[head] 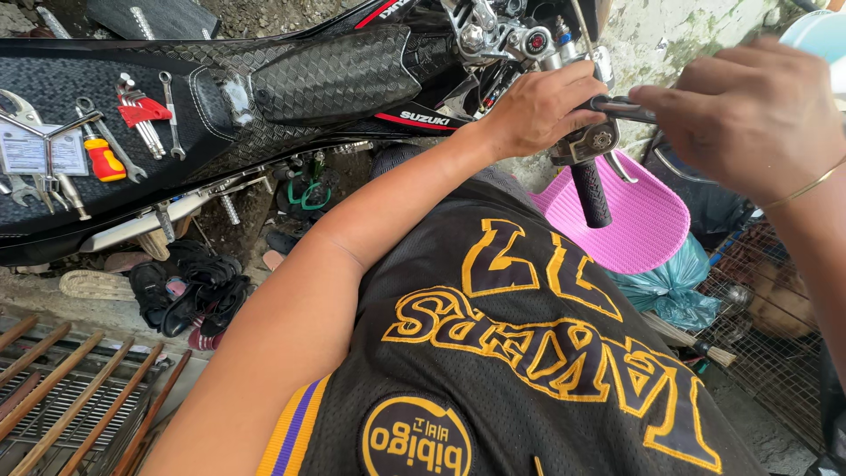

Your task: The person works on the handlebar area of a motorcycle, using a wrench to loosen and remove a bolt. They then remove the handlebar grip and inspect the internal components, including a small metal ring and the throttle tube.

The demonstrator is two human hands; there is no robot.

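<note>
Left hand [538, 106] is wrapping closed over the handlebar switch housing [589, 141], fingers curled round it, palm on top. Right hand [749, 110] is pinching shut on the dark brake lever [617, 107], just right of the left grip. Black rubber handgrip [590, 192] is hanging just below both hands, untouched. Pink plastic tray [643, 220] is sitting under it. Wrenches [141, 119] are lying on the motorcycle seat [335, 75], well to the left.

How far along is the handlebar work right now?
Done: tools are laid out on the motorcycle seat. In hand: left hand grips the handlebar by the switch housing; right hand holds the lever. Left: the rubber grip is still on the bar.
</note>
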